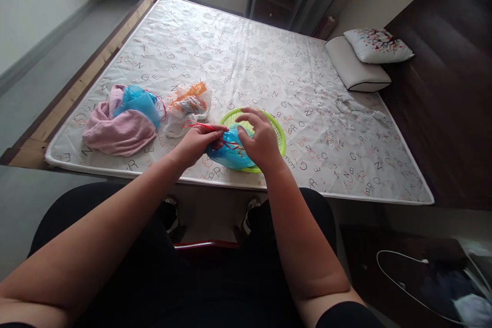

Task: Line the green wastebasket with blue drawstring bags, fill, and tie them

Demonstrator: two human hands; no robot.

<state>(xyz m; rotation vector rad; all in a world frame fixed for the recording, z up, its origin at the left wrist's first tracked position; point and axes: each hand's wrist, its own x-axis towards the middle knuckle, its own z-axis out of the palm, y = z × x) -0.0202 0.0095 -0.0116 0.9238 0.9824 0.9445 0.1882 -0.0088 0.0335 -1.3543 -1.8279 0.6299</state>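
Note:
A blue plastic bag [230, 156] with a red drawstring [198, 124] lies partly over a green plastic basket [282, 136] near the front edge of the mattress. My left hand [202, 141] is closed, pinching the bag's gathered edge and the red drawstring at the left side. Above the basket, my right hand [258, 136] curves with thumb and fingers apart over the bag; whether its fingertips touch the plastic is unclear. Something pale shows inside the bag, too hidden to name.
On the mattress [269, 72], left of the basket, lie a crumpled white-and-orange plastic bag [190, 102], another blue bag [140, 105] and a pink cloth [119, 130]. Pillows [378, 45] rest by the dark headboard [442, 61]. A white cable [400, 253] lies on the nightstand at lower right.

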